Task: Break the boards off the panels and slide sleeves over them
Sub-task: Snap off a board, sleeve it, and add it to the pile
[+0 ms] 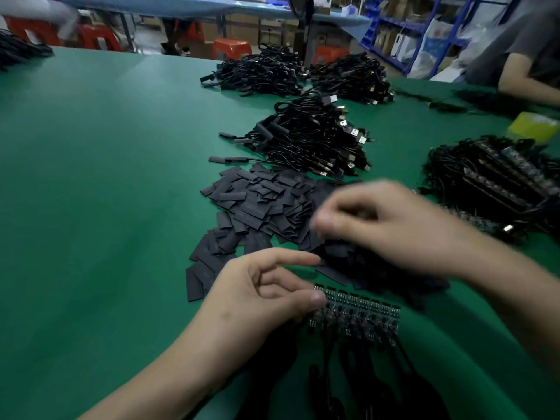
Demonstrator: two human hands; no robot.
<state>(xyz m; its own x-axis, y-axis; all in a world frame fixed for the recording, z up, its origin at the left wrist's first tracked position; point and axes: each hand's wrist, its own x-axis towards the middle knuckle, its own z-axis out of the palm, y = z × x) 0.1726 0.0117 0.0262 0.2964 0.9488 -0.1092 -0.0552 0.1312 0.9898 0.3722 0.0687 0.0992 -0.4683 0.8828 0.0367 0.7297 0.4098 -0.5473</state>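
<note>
Risk, as I judge it: gripped only at its left end, the board panel [360, 313] at lower centre could twist and snap unevenly. My left hand [257, 301] pinches that end, thumb on top. My right hand [394, 225], blurred and curled, hovers over the black sleeves [257, 201] at mid-frame. I cannot tell whether it holds one.

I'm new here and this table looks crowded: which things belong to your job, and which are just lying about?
In the job: panel of boards in the left hand; pile of sleeves beneath the right hand; stack of panels.
Lying about: cable bundles; yellow object.
</note>
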